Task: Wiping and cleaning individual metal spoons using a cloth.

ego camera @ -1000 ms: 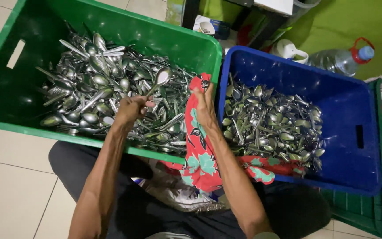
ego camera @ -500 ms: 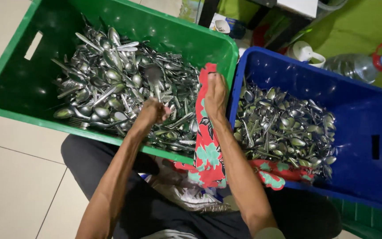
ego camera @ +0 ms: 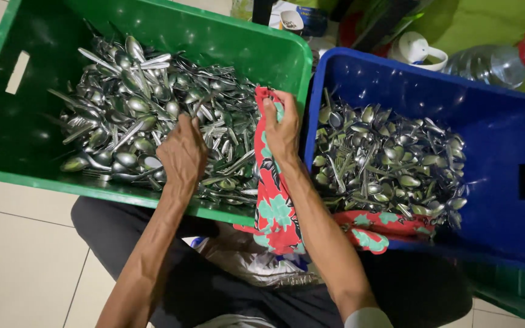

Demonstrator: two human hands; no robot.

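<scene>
A green crate [ego camera: 153, 24] at the left is heaped with metal spoons and forks [ego camera: 129, 103]. A blue crate [ego camera: 499, 121] at the right holds another heap of spoons [ego camera: 390, 164]. My left hand [ego camera: 183, 155] lies knuckles up on the cutlery near the green crate's front wall, with its fingers curled down into the pile and hidden. My right hand [ego camera: 282, 130] grips the top of a red floral cloth [ego camera: 277, 206]. The cloth hangs between the two crates, down onto my lap and over the blue crate's front edge.
I sit behind the crates in dark trousers [ego camera: 153, 255] on a pale tiled floor [ego camera: 19, 261]. Beyond the blue crate stand a clear water bottle [ego camera: 487, 64] with a blue cap and a white cup [ego camera: 420, 51]. Another green crate edge [ego camera: 511, 291] shows at the lower right.
My left hand held a spoon up a second ago and has since dropped onto the pile near the front wall. My right hand has stayed on the cloth. The camera has come closer.
</scene>
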